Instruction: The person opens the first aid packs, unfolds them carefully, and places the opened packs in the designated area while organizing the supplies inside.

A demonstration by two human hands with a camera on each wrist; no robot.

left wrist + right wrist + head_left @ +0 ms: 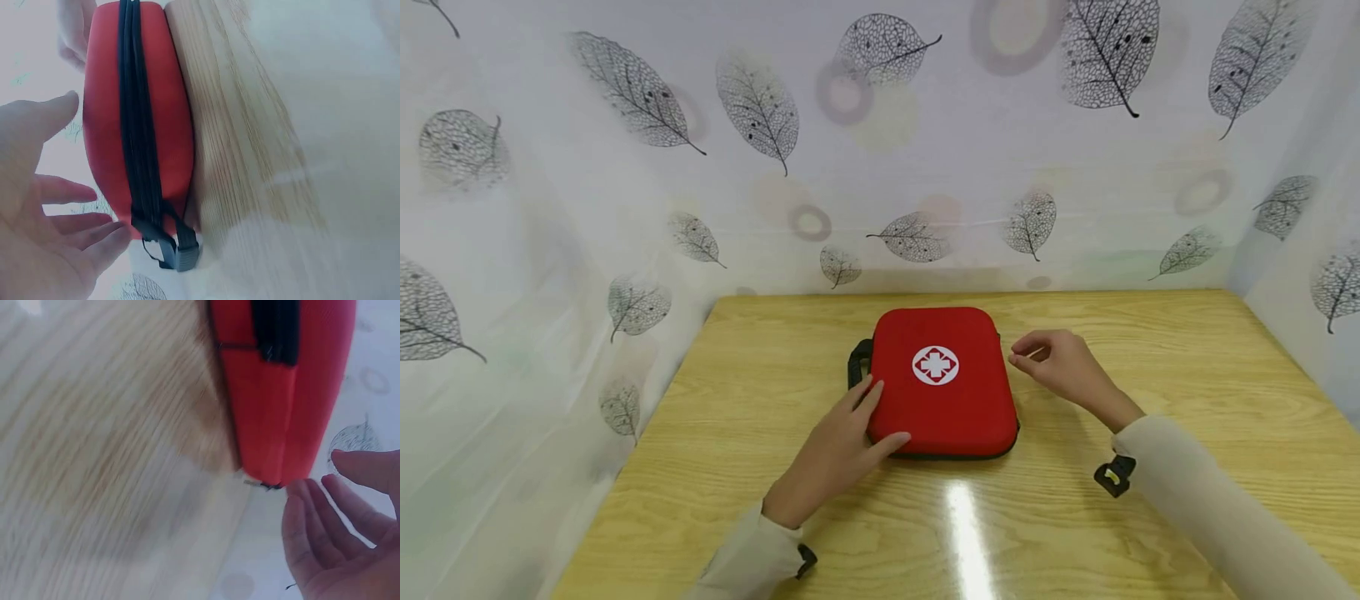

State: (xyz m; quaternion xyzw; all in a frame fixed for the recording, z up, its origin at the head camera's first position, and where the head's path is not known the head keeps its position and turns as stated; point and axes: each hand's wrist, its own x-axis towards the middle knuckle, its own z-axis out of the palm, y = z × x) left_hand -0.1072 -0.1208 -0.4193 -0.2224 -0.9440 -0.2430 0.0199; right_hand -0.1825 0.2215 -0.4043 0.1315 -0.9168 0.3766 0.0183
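Observation:
A red first-aid case (940,417) with a white cross emblem lies flat on the wooden table, closed. Its black carry handle (854,367) sticks out on the left side. My left hand (842,450) rests on the case's near left corner with fingers spread. Along the case's side runs a black zipper (139,112), seen in the left wrist view. Just off the right side is my right hand (1060,362), fingers loosely bent and holding nothing. In the right wrist view its fingertips (294,487) are close to the case's end; whether they touch is unclear.
The wooden table (760,350) extends on all sides of the case. Behind it and along both sides hangs a pale sheet (925,183) printed with leaves. A bright light reflection lies on the tabletop in front of the case.

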